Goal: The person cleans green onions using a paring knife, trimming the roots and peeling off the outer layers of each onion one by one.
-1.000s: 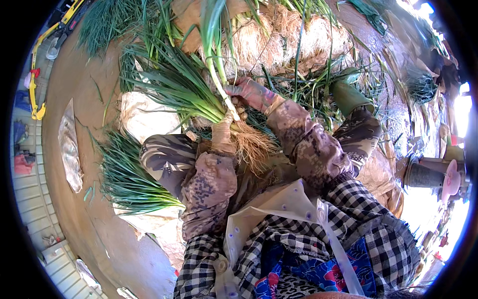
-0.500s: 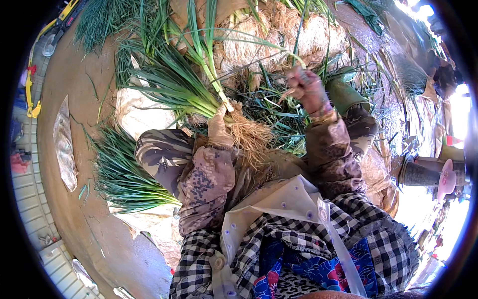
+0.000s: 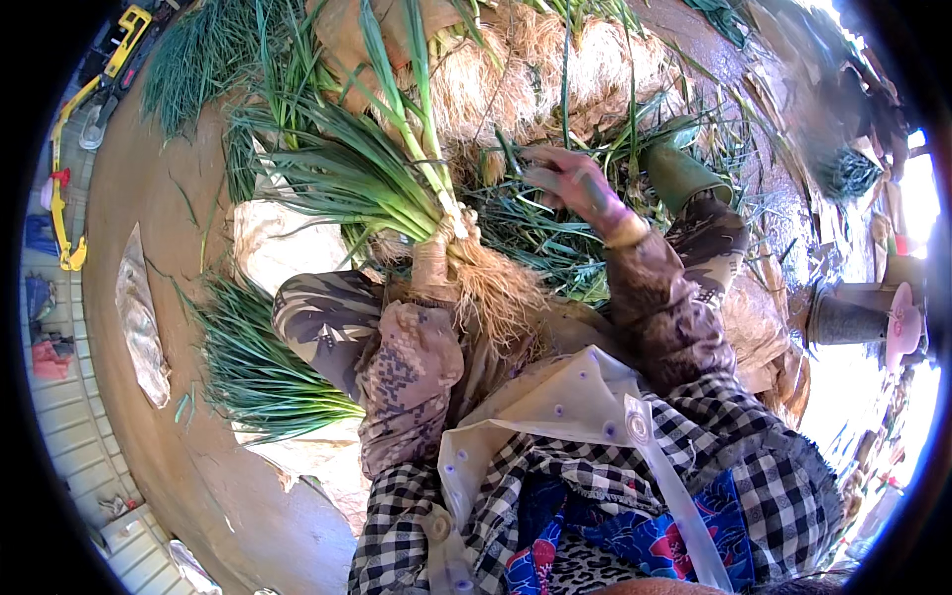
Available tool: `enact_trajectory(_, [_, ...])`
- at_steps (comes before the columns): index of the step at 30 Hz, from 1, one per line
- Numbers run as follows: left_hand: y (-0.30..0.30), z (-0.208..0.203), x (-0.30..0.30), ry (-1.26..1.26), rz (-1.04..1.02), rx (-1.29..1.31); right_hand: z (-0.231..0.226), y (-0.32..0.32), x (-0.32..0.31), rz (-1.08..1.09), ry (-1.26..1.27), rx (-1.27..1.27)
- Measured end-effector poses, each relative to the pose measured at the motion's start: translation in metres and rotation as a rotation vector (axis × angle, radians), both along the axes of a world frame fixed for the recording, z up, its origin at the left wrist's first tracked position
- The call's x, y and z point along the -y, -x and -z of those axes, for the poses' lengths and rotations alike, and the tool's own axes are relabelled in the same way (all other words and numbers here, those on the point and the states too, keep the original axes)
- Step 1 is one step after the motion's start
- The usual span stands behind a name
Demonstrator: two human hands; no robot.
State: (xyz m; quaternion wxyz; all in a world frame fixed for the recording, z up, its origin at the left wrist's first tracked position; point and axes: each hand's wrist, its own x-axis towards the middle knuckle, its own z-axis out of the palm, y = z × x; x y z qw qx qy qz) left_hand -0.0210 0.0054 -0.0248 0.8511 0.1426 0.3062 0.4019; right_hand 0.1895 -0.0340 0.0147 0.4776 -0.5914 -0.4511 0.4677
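Note:
My left hand (image 3: 431, 260) is closed round the base of a bunch of green onions (image 3: 382, 193). Their long leaves fan up and to the left, while the tangled tan roots (image 3: 493, 283) hang to the right of my fist. A pair of thicker stalks (image 3: 424, 149) stands up from the same grip. To the right, my right hand (image 3: 580, 188) is somewhat blurred, its fingers stretched to the left with nothing visible in them. Below it lies a heap of loose green leaves and trimmings (image 3: 550, 243).
Rooted bundles (image 3: 585, 74) lie at the far side. More green onions (image 3: 268, 357) rest on pale sacking at left, beside my knee. A green boot (image 3: 684, 178) shows right of my hand. A grey bucket (image 3: 848, 315) stands farther right, and a pale strip (image 3: 141, 317) lies on the ground.
My right hand has moved left and slightly down, and its fingers have opened. The pale, thin stalk that it held has left it. My left hand keeps its grip on the bunch.

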Motion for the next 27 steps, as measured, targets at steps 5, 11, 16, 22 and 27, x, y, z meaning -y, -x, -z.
enact_trajectory(5, [0.004,0.021,-0.006,-0.227,0.101,0.083,-0.007,0.054,-0.052,-0.423,0.148,-0.129])
enact_trajectory(11, [0.025,0.053,-0.006,-0.242,0.146,0.081,0.027,0.079,-0.049,-0.054,-0.553,0.535])
enact_trajectory(16, [-0.01,0.012,0.014,0.008,-0.085,0.065,-0.012,0.074,-0.029,-0.101,-0.299,0.212])
enact_trajectory(22, [-0.008,-0.02,0.01,0.027,0.078,0.152,-0.011,0.054,-0.005,-0.119,-0.189,-0.333])
enact_trajectory(27, [-0.008,-0.019,0.002,-0.157,0.088,-0.252,-0.025,0.054,0.009,-0.153,-0.192,0.044])
